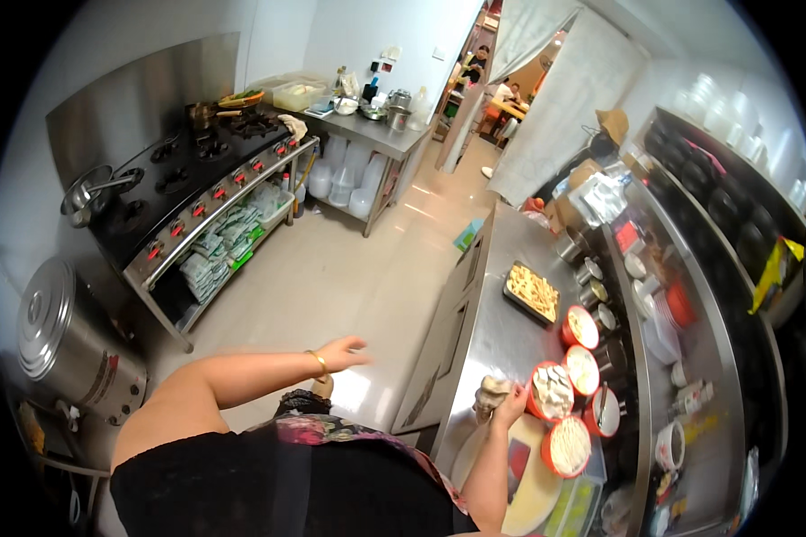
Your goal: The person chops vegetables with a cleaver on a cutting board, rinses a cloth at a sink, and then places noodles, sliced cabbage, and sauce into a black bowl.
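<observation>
My right hand point(508, 407) is closed around a crumpled grey cloth point(490, 395) held just above the steel counter point(501, 331), next to a red bowl point(551, 391) of pale pieces. My left hand point(343, 353) is out over the tiled floor, fingers spread, holding nothing; a gold bracelet circles its wrist. A round pale cutting board point(533, 483) with a dark cleaver on it lies on the counter under my right forearm.
More red bowls point(581, 327) of food and a dark tray of fries point(532, 292) line the counter. A gas range point(197, 174) with a pot stands at left, a large steel stockpot point(67, 340) beside it. People sit beyond the far doorway point(497, 85).
</observation>
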